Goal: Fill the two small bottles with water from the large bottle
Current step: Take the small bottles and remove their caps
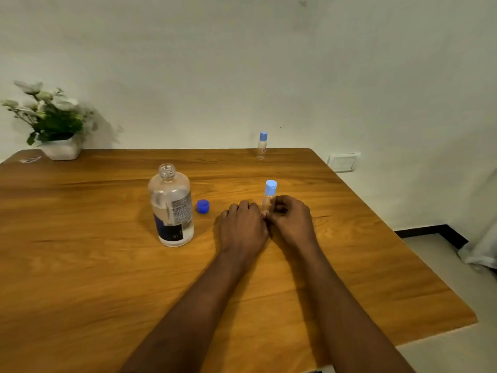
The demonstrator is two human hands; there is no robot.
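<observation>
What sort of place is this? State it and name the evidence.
Likely a domestic or small-office room: a brown wooden table against a plain white wall, a white pot of white flowers at its far corner, and a white electrical wall plate beside it.

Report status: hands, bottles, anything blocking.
Right hand grips near small bottle, cap on; left hand curled beside it, grip unclear. Large bottle open, part full. Far small bottle capped. Nothing blocking.

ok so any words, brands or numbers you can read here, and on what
Nothing here is legible.
large bottle: printed label with fine print, too blurred to read.
far small bottle: tiny label, too small to read.
near small bottle: no text shows.
blue cap: no text shows.
</observation>
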